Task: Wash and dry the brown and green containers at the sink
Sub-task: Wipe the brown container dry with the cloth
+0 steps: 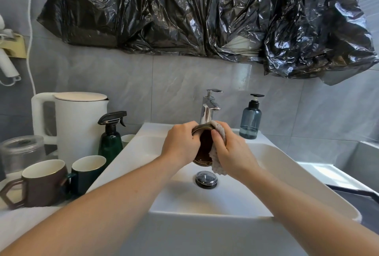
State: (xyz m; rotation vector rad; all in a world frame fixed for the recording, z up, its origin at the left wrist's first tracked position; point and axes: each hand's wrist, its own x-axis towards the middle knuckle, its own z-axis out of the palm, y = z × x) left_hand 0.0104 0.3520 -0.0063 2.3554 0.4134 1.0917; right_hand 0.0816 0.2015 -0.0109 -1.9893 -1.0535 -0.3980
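Observation:
Over the white sink (287,169) I hold a small brown glazed dish (203,147) on edge, its hollow facing me. My left hand (180,145) grips its left rim. My right hand (231,153) presses a pale beige cloth (218,168) against its right side; the cloth wraps over the rim and hangs below. A brown mug (43,184) and a dark green mug (87,171) stand upright on the counter at the left. No water shows at the chrome tap (209,108).
A white kettle (78,122), a dark green spray bottle (110,139) and a clear jar (20,151) stand left of the sink. A blue soap pump bottle (251,120) stands at the back right. The chrome drain plug (206,179) lies below my hands. Black plastic sheeting (205,14) covers the wall above.

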